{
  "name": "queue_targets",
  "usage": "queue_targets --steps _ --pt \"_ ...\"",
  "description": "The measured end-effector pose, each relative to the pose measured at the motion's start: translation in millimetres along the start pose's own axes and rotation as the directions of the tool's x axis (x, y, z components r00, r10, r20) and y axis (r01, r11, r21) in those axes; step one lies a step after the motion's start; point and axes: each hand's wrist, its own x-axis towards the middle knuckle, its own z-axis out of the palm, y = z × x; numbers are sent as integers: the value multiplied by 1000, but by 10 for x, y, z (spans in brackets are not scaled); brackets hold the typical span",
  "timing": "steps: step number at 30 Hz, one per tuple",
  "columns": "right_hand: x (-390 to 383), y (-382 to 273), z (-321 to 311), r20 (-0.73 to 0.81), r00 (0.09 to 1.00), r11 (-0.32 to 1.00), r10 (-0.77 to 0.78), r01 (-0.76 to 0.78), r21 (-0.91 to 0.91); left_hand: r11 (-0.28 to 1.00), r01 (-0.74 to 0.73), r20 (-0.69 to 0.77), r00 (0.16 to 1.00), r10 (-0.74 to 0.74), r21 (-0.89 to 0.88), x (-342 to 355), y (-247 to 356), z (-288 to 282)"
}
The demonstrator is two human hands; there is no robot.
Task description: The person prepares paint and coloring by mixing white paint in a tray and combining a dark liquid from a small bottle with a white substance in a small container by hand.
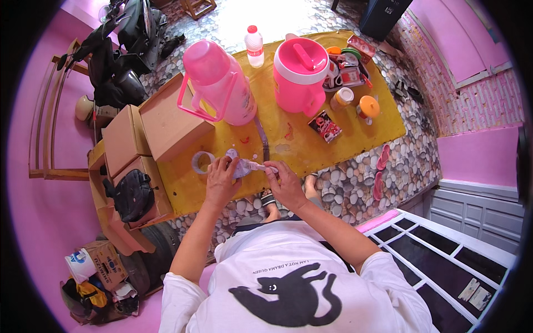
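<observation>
Over the near edge of the yellow table (344, 141), both hands hold a lilac-and-white patterned piece of thin material (245, 166); its exact kind is unclear. My left hand (221, 178) closes on its bunched left part. Its narrow, twisted right end is pinched in my right hand (284, 184). A pale ring that looks like a tape roll (195, 163) stands just left of my left hand. Beyond my hands are a tall pink flask (236, 100) with a handle and a wide pink lidded jug (297, 86).
Brown cardboard boxes (172, 119) line the table's left side, with a black bag (133, 195) beside them. A clear bottle (254, 49) stands at the back. On the right are a dark packet (325, 127), jars (342, 99) and a filled basket (347, 75). Pink slippers (378, 186) lie on the pebble-patterned floor.
</observation>
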Motion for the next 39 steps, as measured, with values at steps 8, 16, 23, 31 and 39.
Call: queue_targets --steps 8,16,23,31,39 --pt "2 -37 -6 24 1000 1000 9 -9 6 1000 -10 6 1000 9 18 9 23 -34" --pt "-2 -37 -10 24 999 997 42 -43 60 1000 -19 -4 1000 19 12 -8 31 -38" --pt "0 6 5 -17 1000 999 -12 13 35 999 4 -64 998 -7 -33 -58 29 -37" --pt "-11 -24 -2 12 998 997 62 -63 47 1000 -1 30 1000 1 8 -11 57 -47" --pt "-23 57 13 -3 999 997 45 -44 65 999 -32 -3 999 32 23 -6 96 -50"
